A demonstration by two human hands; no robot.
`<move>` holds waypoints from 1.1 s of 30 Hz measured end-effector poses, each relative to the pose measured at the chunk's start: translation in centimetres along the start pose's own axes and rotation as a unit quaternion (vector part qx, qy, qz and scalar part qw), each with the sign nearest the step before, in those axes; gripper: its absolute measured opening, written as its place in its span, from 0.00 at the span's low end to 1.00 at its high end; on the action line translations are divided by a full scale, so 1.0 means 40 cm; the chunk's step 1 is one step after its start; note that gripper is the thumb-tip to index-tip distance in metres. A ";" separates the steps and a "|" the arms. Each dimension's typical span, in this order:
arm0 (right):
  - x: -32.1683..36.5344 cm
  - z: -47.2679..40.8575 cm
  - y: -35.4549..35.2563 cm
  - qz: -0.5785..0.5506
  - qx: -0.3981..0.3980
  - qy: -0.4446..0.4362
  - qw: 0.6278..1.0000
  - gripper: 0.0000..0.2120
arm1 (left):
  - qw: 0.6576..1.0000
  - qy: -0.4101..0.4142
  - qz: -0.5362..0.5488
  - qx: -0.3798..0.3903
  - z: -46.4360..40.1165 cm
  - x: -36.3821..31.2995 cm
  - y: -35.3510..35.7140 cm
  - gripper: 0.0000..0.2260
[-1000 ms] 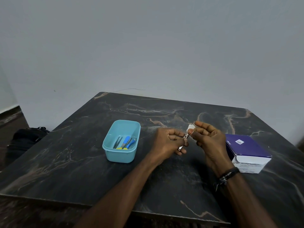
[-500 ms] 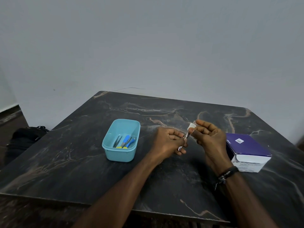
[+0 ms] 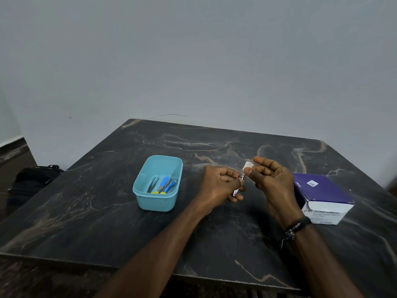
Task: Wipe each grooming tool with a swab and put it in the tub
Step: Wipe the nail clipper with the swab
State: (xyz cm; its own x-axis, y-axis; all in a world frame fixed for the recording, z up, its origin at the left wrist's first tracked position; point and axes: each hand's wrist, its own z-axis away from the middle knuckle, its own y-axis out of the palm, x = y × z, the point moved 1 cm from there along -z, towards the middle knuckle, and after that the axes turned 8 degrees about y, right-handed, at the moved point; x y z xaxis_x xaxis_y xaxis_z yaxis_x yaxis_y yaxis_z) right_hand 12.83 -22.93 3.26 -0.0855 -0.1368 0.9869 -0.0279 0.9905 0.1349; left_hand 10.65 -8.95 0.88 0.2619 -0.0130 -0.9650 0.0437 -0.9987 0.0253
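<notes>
My left hand [image 3: 217, 186] grips a small silver metal grooming tool [image 3: 237, 190], likely a nail clipper, above the table's middle. My right hand [image 3: 270, 179] pinches a small white swab [image 3: 248, 165] between thumb and forefinger, pressed against the tool's upper end. To the left stands a light blue tub [image 3: 148, 201]. Inside it lie tweezers and several tools with blue and yellow handles [image 3: 164, 186].
A purple and white box of alcohol swabs [image 3: 322, 196] lies at the right, close to my right wrist. The dark marble table [image 3: 86, 211] has its front edge near me. A black bag [image 3: 32, 179] sits on the floor at the left.
The hands stay together at the same spot. The swab has shifted slightly along the tool's end; the view has dropped a little.
</notes>
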 end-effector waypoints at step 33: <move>-0.006 -0.001 -0.006 -0.019 0.052 0.067 0.996 0.14 | 0.979 0.016 0.177 -0.102 -0.011 -0.030 -0.036 0.16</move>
State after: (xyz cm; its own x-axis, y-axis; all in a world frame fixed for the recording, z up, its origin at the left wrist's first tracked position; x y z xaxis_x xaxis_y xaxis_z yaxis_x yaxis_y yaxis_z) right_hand 12.91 -23.11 3.01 0.0514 -0.1641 0.9851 -0.1316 0.9767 0.1696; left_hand 10.69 -7.47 2.13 0.3257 -0.3512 -0.8778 0.1355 -0.9015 0.4110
